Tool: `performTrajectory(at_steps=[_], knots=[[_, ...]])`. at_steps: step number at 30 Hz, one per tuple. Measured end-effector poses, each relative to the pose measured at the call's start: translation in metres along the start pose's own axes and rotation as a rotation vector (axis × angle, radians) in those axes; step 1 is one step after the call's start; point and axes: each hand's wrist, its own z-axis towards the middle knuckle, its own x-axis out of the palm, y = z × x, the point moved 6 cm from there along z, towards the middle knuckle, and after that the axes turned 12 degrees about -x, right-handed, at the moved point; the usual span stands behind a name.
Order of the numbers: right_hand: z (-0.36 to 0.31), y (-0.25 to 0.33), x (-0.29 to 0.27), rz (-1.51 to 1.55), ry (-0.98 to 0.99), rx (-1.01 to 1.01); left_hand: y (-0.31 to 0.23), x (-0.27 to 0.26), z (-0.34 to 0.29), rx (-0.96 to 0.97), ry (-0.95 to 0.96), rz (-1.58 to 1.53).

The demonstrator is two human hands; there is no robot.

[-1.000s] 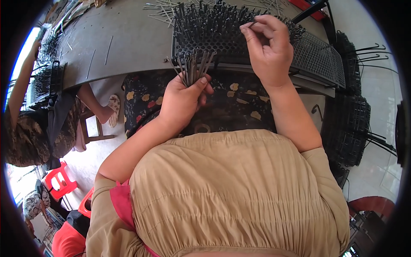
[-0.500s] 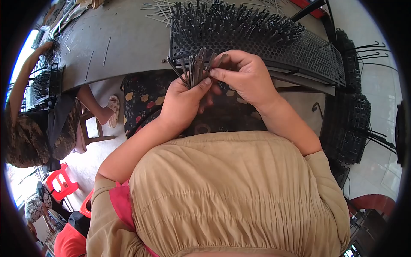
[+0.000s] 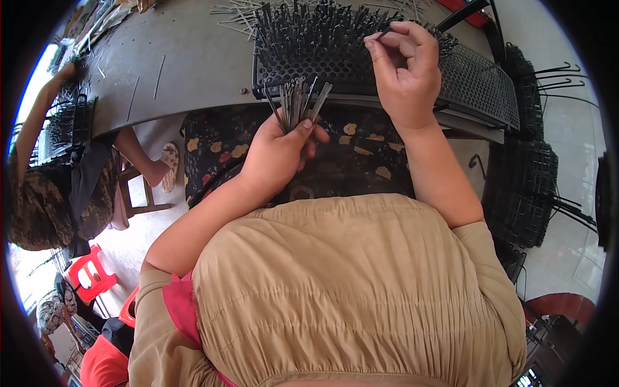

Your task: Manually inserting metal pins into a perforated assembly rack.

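Observation:
A bunch of thin dark metal rods (image 3: 295,103) stands fanned out in my left hand (image 3: 276,149), which is closed round their lower ends just in front of the table edge. My right hand (image 3: 409,71) is raised over the right part of the black perforated rack (image 3: 480,80). Thumb and fingertips pinch one thin dark rod (image 3: 385,32); much of it is hidden or blends with what lies behind. Many similar black rods (image 3: 322,39) stand packed upright in the rack, on its left and middle part.
Loose pale rods (image 3: 235,16) lie on the grey table (image 3: 187,58) behind the rack. Stacked black racks (image 3: 525,187) stand at the right, some with hooked rods sticking out. Another person's arm (image 3: 39,116) reaches over the table at the left. Dark flowered cloth (image 3: 222,138) hangs below the table edge.
My right hand has moved from beside the bunch up and right to the rack, taking a rod with it. The left hand keeps hold of the bunch, nearly still.

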Motion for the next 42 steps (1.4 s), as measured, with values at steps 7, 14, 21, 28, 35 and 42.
performTrajectory(at_steps=[7, 14, 21, 28, 35, 42], knots=[[0.011, 0.008, -0.005, 0.054, -0.052, -0.063, 0.002, -0.002, 0.002, -0.002, 0.009, -0.071], [0.018, 0.030, -0.003, -0.453, 0.156, -0.412, 0.001, -0.001, 0.002, 0.009, 0.013, -0.121], [-0.041, 0.019, 0.018, 0.691, 0.244, 0.667, -0.008, 0.013, -0.002, 0.096, 0.105, -0.131], [-0.011, -0.032, -0.041, 0.752, -0.178, 0.662, 0.000, 0.017, 0.002, 0.027, 0.093, -0.111], [-0.001, -0.029, -0.068, 0.394, -0.172, 0.104, 0.009, 0.019, 0.009, -0.032, 0.058, -0.130], [0.003, -0.026, -0.067, 0.385, -0.072, -0.013, 0.012, 0.022, 0.015, -0.043, 0.037, -0.117]])
